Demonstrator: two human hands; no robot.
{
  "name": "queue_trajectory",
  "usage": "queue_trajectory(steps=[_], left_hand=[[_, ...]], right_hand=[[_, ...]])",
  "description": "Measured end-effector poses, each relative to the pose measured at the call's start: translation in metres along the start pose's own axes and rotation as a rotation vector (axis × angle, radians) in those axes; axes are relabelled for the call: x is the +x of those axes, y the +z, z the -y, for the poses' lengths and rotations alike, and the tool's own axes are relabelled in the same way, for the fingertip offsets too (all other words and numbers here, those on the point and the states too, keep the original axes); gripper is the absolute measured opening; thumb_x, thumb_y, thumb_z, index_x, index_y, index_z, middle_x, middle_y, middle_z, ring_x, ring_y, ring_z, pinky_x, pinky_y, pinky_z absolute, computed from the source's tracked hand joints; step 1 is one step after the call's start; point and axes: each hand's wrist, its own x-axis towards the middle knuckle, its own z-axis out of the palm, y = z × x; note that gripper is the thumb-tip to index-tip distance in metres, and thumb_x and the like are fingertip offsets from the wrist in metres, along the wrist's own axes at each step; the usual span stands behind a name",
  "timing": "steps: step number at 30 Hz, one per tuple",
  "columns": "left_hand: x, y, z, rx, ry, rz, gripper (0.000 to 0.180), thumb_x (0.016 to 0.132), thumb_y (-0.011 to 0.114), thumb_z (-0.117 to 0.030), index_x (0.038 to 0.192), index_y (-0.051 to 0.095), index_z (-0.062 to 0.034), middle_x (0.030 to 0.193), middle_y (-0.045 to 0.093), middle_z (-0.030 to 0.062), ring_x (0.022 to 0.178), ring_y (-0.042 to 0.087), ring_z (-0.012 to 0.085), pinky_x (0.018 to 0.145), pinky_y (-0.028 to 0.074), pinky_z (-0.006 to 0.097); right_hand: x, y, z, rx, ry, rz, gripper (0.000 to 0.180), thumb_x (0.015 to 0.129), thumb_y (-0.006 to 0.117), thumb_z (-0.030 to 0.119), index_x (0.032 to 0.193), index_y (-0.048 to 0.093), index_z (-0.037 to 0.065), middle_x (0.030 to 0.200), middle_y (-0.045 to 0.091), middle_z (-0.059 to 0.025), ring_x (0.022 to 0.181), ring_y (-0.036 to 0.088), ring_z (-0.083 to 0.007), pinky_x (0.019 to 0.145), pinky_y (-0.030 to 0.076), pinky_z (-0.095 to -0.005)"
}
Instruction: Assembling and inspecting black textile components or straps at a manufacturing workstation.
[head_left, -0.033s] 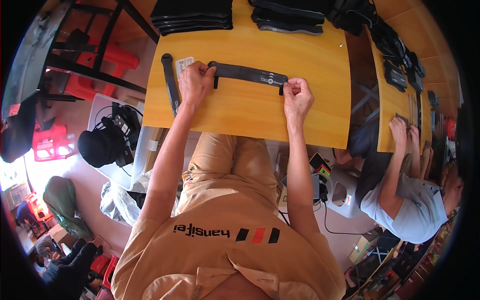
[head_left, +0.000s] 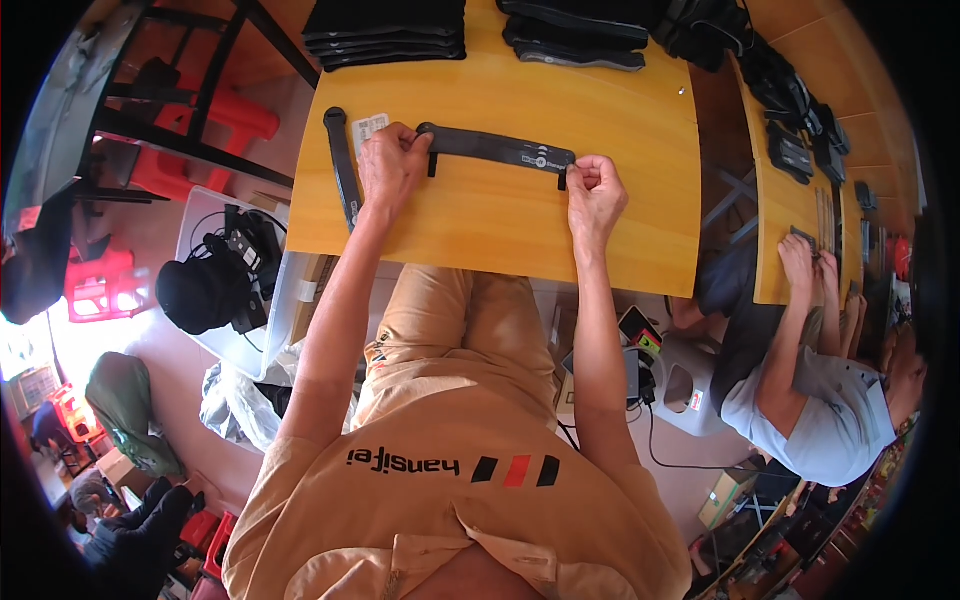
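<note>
A flat black strap (head_left: 490,147) with pale printing near its right end stretches between my hands over the wooden table (head_left: 480,225). My left hand (head_left: 392,165) pinches its left end between thumb and fingers. At the other end, my right hand (head_left: 597,195) has its thumb and fingertips closed on the strap's edge. Short black pieces hang below both ends, close to my fingers. Left of my left hand lies a second black strap (head_left: 342,165) with a rounded top, and a white printed label (head_left: 370,126) sits partly behind that hand.
Stacks of folded black straps (head_left: 385,35) and more folded black pieces (head_left: 580,40) line the table's far side. A white bin (head_left: 200,215) with black items stands at left. At right a co-worker (head_left: 815,410) handles something dark at another table (head_left: 775,270).
</note>
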Motion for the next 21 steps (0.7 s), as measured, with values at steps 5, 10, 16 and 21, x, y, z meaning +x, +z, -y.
queue_trajectory(steps=[5, 10, 16, 21], left_hand=[[0.0012, -0.0032, 0.0019, -0.001, 0.018, 0.005, 0.024, 0.075, 0.069, -0.024, 0.077, 0.065, -0.0003, 0.068, 0.065, 0.0135, 0.066, 0.063, 0.0297, 0.064, 0.049, 0.036], [-0.0026, -0.0027, -0.0019, -0.001, 0.037, 0.017, 0.021, 0.077, 0.068, -0.022, 0.082, 0.064, -0.0024, 0.070, 0.065, 0.0121, 0.068, 0.063, 0.0290, 0.064, 0.048, 0.037], [-0.0068, -0.0009, 0.0000, 0.009, 0.056, -0.022, 0.021, 0.077, 0.068, -0.022, 0.084, 0.064, -0.0028, 0.070, 0.065, 0.0118, 0.069, 0.063, 0.0297, 0.064, 0.048, 0.037], [-0.0057, 0.0024, 0.0013, 0.039, 0.076, -0.043, 0.021, 0.077, 0.068, -0.022, 0.083, 0.064, -0.0031, 0.070, 0.064, 0.0127, 0.070, 0.063, 0.0314, 0.064, 0.048, 0.038]], right_hand=[[-0.0006, 0.0015, 0.0004, 0.009, -0.022, 0.001, 0.007, 0.075, 0.063, -0.002, 0.080, 0.058, 0.000, 0.066, 0.059, -0.0033, 0.057, 0.053, -0.0108, 0.057, 0.046, -0.0247], [-0.0005, -0.0002, -0.0021, -0.039, -0.035, -0.002, 0.008, 0.074, 0.064, -0.001, 0.080, 0.058, 0.000, 0.066, 0.059, -0.0043, 0.057, 0.055, -0.0119, 0.057, 0.047, -0.0257], [0.0002, 0.0020, -0.0002, -0.012, -0.030, -0.007, 0.008, 0.074, 0.063, -0.002, 0.079, 0.058, 0.000, 0.066, 0.060, -0.0049, 0.057, 0.055, -0.0122, 0.057, 0.048, -0.0259], [0.0015, -0.0005, 0.0006, -0.020, -0.041, -0.006, 0.007, 0.074, 0.064, -0.002, 0.079, 0.058, 0.000, 0.065, 0.059, -0.0053, 0.057, 0.055, -0.0125, 0.056, 0.047, -0.0260]])
